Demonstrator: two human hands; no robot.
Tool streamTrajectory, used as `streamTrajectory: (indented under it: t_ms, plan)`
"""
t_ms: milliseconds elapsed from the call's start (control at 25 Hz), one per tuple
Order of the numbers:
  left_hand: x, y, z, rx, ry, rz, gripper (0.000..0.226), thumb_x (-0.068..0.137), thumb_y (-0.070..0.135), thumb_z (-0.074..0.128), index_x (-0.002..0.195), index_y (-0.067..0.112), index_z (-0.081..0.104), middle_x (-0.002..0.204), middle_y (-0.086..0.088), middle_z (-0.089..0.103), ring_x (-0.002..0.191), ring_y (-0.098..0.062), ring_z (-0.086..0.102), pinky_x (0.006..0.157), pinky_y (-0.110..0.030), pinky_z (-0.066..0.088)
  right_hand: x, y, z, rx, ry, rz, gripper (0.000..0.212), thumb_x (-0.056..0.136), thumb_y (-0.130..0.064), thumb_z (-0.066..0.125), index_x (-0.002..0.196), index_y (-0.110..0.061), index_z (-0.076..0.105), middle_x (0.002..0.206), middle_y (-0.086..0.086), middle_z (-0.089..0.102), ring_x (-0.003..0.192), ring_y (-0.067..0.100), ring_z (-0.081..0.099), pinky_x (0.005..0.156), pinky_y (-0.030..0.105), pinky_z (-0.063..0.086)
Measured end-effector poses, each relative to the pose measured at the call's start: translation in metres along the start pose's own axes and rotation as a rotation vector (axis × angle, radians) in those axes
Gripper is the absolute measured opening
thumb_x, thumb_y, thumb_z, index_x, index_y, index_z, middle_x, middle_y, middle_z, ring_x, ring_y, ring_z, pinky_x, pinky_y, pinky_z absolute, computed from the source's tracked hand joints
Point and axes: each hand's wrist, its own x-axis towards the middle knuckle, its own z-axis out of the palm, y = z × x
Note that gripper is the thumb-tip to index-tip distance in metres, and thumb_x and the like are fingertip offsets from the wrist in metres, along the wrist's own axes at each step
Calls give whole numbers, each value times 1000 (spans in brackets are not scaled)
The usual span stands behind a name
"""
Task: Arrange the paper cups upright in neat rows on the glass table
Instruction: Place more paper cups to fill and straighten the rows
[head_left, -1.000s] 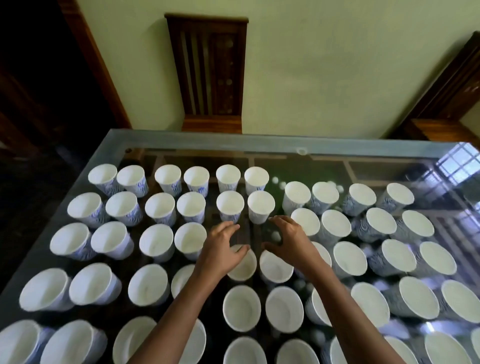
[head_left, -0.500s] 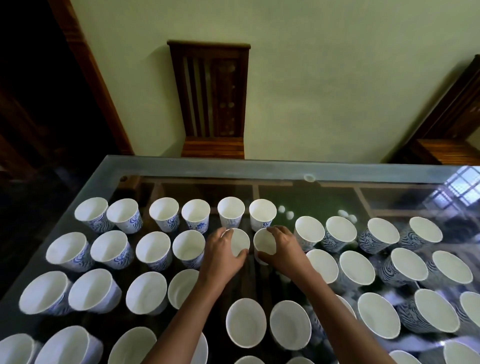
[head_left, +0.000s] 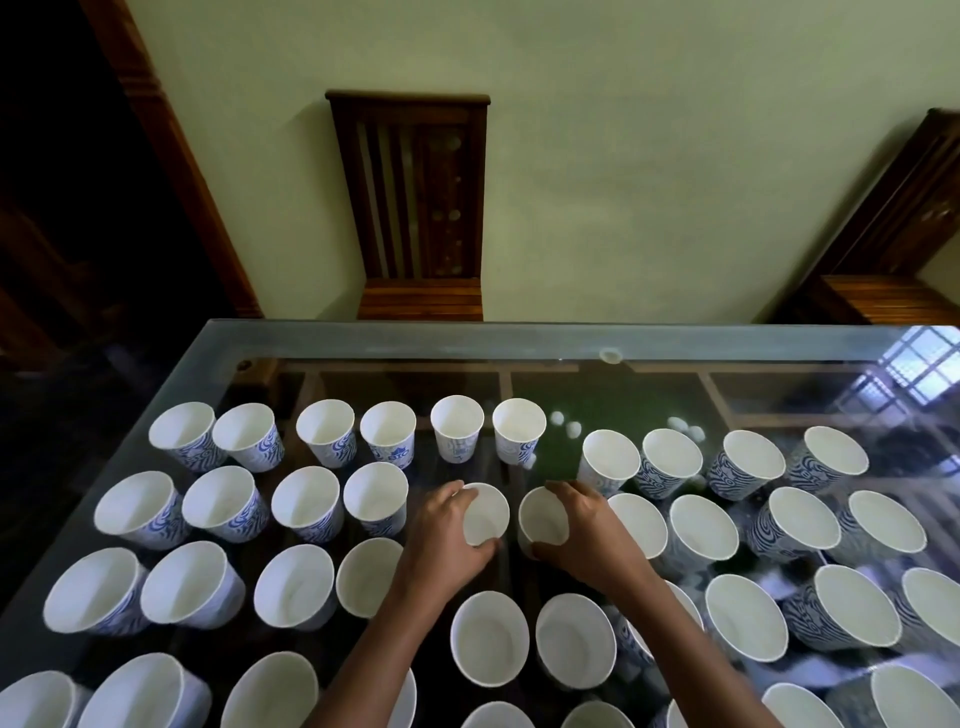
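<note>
Several white paper cups with blue wave print stand upright in rows on the glass table (head_left: 363, 340). My left hand (head_left: 441, 540) grips one paper cup (head_left: 488, 512) in the second row, fingers and thumb curled round its rim. Right beside it, my right hand (head_left: 587, 535) grips a neighbouring paper cup (head_left: 543, 519) the same way. Both cups stand upright on the glass, close together. The back row (head_left: 457, 434) lies just beyond them.
A dark wooden chair (head_left: 415, 208) stands against the green wall behind the table's far edge. Another piece of wooden furniture (head_left: 893, 249) is at the right. A dark doorway (head_left: 78, 208) lies to the left. Bare glass runs along the far edge.
Both hands reached forward from the middle rows and took hold of two cups in the second row. The view tilted up, showing more wall.
</note>
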Motion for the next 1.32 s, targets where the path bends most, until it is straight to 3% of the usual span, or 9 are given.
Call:
streamTrajectory:
  t_ms: [760, 1000, 1160, 1320]
  plan:
    - [-18, 5, -3, -54, -40, 45, 70, 67, 34, 77, 130, 22, 50, 142, 3, 40, 128, -13, 39, 102, -18, 27, -14, 4, -8, -49, -50, -21, 84, 67, -38, 79, 138, -16, 39, 139, 4, 45, 122, 21, 46, 98, 26, 38]
    - [29, 4, -16, -88, 25, 45, 65, 73, 45, 71, 129, 21, 51, 141, 2, 43, 127, -14, 40, 104, -24, 33, 38, -8, -20, -49, 18, -117, 62, 75, -26, 73, 129, -7, 48, 129, 11, 52, 117, 27, 51, 93, 27, 40]
    - [83, 3, -18, -53, 122, 36, 54, 84, 36, 62, 132, 18, 47, 146, 0, 36, 132, -17, 34, 106, -24, 28, 92, -17, -17, -6, 67, -76, 72, 78, -25, 72, 140, -13, 36, 147, 6, 34, 132, 24, 37, 107, 30, 32]
    - [118, -5, -14, 46, 53, 5, 64, 84, 40, 60, 139, 19, 35, 152, -1, 22, 139, -19, 22, 110, -29, 24, 122, -14, -7, -105, -14, -43, 79, 78, -35, 71, 143, -16, 29, 154, 7, 22, 140, 25, 24, 112, 37, 28]
